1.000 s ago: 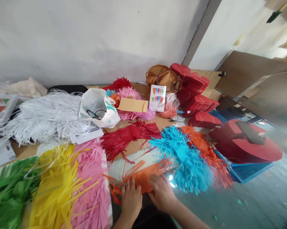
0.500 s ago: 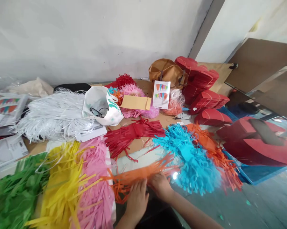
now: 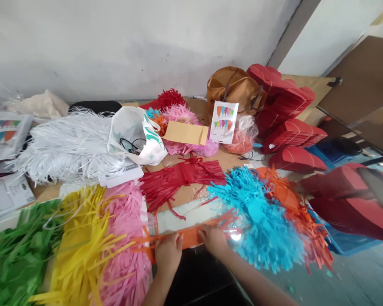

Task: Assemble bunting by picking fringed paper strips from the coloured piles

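Both bare hands of the person are working at the near edge of the surface, where a fringed orange paper lies lengthwise along this edge. The left hand is on the left part of the orange paper, with the fingers bent and the thumb standing a little apart from them. The right hand touches the right part, its fingers bent and close together; whether each hand grips the paper or only presses on it, I cannot tell. The two hands are near each other, with a piece of orange between them. Loose orange strips reach to the left, over the pink bundle, and to the right, toward the blue bundle. Beside the pink one, toward the left edge of the surface, lie a yellow bundle and then a green bundle. A red bundle lies across the middle, and behind it, nearer to the far edge, a white bag stands open just beside a white bundle
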